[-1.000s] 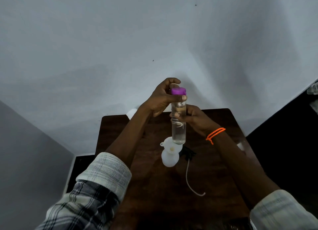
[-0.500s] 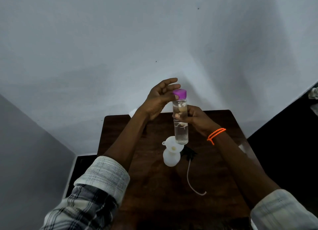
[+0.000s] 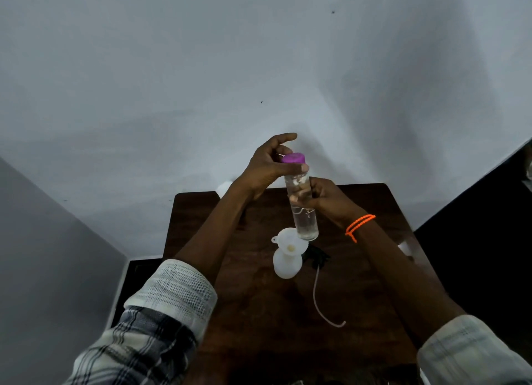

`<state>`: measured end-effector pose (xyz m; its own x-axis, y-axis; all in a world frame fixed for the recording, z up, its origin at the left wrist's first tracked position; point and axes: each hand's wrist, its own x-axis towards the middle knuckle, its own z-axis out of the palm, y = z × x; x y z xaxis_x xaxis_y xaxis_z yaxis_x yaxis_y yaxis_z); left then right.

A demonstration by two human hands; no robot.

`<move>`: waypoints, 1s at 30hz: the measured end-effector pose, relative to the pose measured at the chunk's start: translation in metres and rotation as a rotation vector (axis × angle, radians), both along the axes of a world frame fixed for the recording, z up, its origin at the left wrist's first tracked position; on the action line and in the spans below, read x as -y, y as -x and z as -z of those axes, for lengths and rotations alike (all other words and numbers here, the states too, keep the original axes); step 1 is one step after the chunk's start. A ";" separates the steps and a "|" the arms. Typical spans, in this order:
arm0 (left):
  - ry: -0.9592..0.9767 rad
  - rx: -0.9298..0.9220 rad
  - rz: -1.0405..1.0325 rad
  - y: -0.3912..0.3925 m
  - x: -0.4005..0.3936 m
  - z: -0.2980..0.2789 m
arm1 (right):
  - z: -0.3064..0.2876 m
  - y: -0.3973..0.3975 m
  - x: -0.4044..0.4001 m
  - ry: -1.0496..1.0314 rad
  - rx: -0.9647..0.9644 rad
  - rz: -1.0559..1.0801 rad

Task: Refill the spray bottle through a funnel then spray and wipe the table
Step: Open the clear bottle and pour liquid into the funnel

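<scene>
A clear water bottle (image 3: 304,212) with a purple cap (image 3: 293,157) is held upright above the dark wooden table (image 3: 259,312). My right hand (image 3: 328,200) grips its middle. My left hand (image 3: 267,168) has thumb and fingers around the cap. Below it stands the white spray bottle (image 3: 286,265) with a white funnel (image 3: 289,239) in its neck. The black spray head (image 3: 316,256) with its thin dip tube (image 3: 318,301) lies on the table just to the right.
A white object (image 3: 223,190) peeks out at the table's far left edge, behind my left arm. Another small white thing (image 3: 406,248) sits at the right edge. Grey walls close in behind and to the left.
My left hand opened off the cap half a second ago and has now closed on it again. The bottle has tilted slightly; my right hand keeps its grip.
</scene>
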<state>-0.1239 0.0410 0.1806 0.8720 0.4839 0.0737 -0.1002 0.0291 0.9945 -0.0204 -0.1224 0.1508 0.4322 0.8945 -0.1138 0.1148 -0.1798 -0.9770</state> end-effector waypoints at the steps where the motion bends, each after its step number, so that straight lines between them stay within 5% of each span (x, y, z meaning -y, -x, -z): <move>1: -0.012 -0.022 0.000 -0.002 0.000 0.000 | 0.001 0.000 0.000 0.001 -0.003 0.004; 6: 0.037 0.026 0.117 -0.001 -0.001 0.002 | 0.002 -0.004 -0.001 -0.019 -0.016 0.032; 12: -0.094 -0.021 0.016 -0.001 0.002 0.002 | 0.005 -0.006 0.002 0.010 0.043 0.031; 17: 0.067 0.037 0.187 0.000 -0.001 0.004 | 0.006 -0.007 0.002 0.013 0.038 0.058; 23: -0.063 -0.025 0.029 -0.001 0.001 0.002 | 0.005 -0.009 0.002 0.031 0.085 0.037; 30: -0.055 0.002 0.116 -0.004 -0.001 0.004 | 0.006 -0.014 0.000 0.026 0.067 0.067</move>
<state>-0.1199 0.0420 0.1764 0.9216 0.3753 0.0990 -0.1011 -0.0142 0.9948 -0.0065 -0.1222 0.1444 0.4984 0.8605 -0.1056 0.1661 -0.2144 -0.9625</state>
